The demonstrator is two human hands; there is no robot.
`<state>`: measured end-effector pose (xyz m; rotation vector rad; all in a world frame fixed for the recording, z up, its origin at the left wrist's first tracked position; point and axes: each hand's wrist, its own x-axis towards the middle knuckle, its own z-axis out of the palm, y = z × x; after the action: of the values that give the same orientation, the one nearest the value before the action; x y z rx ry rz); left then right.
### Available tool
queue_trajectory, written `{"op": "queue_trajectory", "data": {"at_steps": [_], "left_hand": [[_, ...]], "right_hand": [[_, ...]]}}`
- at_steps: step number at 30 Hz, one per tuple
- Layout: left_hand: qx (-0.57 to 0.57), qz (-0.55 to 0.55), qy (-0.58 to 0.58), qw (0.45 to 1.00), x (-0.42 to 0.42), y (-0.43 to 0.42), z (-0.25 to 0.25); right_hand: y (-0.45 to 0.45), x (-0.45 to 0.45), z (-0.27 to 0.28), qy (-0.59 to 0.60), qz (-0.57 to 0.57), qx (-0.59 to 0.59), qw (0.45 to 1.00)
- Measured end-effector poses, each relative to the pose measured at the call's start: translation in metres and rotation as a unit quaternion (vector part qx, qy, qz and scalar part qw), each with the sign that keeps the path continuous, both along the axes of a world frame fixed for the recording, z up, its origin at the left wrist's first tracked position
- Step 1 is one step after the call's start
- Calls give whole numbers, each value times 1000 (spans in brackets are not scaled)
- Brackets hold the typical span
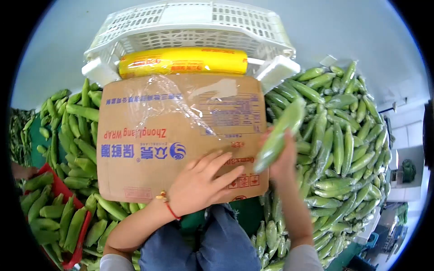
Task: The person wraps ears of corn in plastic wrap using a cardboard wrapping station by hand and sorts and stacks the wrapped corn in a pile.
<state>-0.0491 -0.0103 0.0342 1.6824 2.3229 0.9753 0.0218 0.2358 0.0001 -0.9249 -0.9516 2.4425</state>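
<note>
My right hand (281,156) is closed round a green ear of corn in its husk (289,122), held upright at a tilt beside the box's right edge. The ear looks shiny, as if wrapped in film, though it is slightly blurred. On top of the cardboard box (135,122) rests my left hand (203,183), palm down with its fingers spread and nothing in it. A roll of cling film in yellow (181,62) lies across the box's far side, with a loose sheet of clear film (181,106) spread over the cardboard.
Film-wrapped corn ears (337,144) are heaped at the right. Unwrapped ears (81,149) fill the left, some in a red container (64,189). Behind the roll stands a white plastic crate (190,16). Another person's hand (23,171) shows at the far left.
</note>
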Motion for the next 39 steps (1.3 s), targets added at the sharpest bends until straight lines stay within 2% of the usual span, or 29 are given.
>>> {"op": "queue_trajectory", "data": {"at_steps": [1, 2, 3, 4, 6, 8, 9, 10, 11, 13, 15, 16, 17, 18, 19, 20, 21, 22, 24, 27, 28, 29, 30, 32, 34, 36, 37, 38, 39], "left_hand": [[-5, 17, 4, 1000, -4, -18, -8], [-12, 33, 10, 999, -8, -36, -17], [-12, 91, 47, 995, -12, -51, -30], [-17, 142, 48, 989, -18, -67, -35], [-12, 246, 56, 968, -35, -92, -42], [-23, 299, 62, 952, -58, -102, -44], [-28, 323, 64, 944, -74, -104, -45], [-29, 330, 103, 938, -94, -101, -47], [-32, 330, 139, 933, -111, -98, -48], [-36, 287, 124, 949, -147, -98, -54], [-18, 284, 99, 954, -151, -112, -53], [-3, 299, 80, 951, -137, -119, -49], [61, 251, 160, 953, -121, -130, -32], [57, 252, 168, 951, -102, -149, -29], [53, 270, 153, 949, -76, -169, -26], [25, 266, 120, 956, -52, -195, -34], [-21, 258, 73, 963, -23, -214, -43], [37, 214, 64, 974, 1, -222, -43], [11, 227, 34, 973, 54, -237, -51], [35, 274, 21, 961, 96, -249, -68], [37, 283, 25, 958, 97, -258, -69], [-25, 358, 52, 932, 94, -273, -74], [-88, 429, 78, 896, 85, -288, -80], [-254, 565, 137, 773, 29, -316, -82], [-362, 596, 263, 667, -9, -366, -101], [-364, 645, -61, 669, -43, -386, -94], [-379, 645, -49, 662, -52, -380, -80], [-310, 672, -15, 672, -55, -375, -74], [-274, 646, -59, 710, -57, -369, -68]], "right_hand": [[37, -14, 6, -33, -79, 54, 995], [99, -16, -13, -67, -71, 185, 978], [147, -18, -23, -41, -110, 240, 964], [182, -23, -33, -10, -203, 194, 960], [138, -28, -30, -60, -225, 314, 920], [30, -29, -17, -111, 48, 424, 898], [-13, -35, -8, -81, 151, 659, 732], [-39, -35, -5, -41, 237, 832, 500], [-42, -39, -15, -20, 228, 831, 506], [-44, -67, -30, 29, 197, 837, 510], [-54, -54, -17, -84, 257, 660, 701], [-50, -44, -17, -86, 248, 696, 668], [-43, -27, -22, -87, 245, 725, 637], [-36, -8, -24, -91, 217, 719, 654], [-36, 9, -10, -143, 244, 655, 700], [-33, 29, -9, -127, 247, 625, 729], [-32, 47, -5, -128, 295, 639, 699], [-34, 59, -2, -129, 337, 653, 666], [-50, 70, 5, -54, 347, 772, 529], [-62, 87, 6, -153, 396, 702, 572], [-65, 87, 5, -136, 387, 712, 571], [-67, 86, 4, -121, 377, 720, 570], [-68, 84, 3, -105, 368, 728, 569], [-61, 83, 3, -137, 417, 707, 555], [-57, 82, -2, -117, 419, 722, 537], [-47, 80, -4, -106, 450, 710, 531], [-45, 78, -3, -93, 461, 716, 517], [-47, 77, 1, -83, 474, 717, 504], [-50, 76, 7, -104, 485, 685, 534]]}}
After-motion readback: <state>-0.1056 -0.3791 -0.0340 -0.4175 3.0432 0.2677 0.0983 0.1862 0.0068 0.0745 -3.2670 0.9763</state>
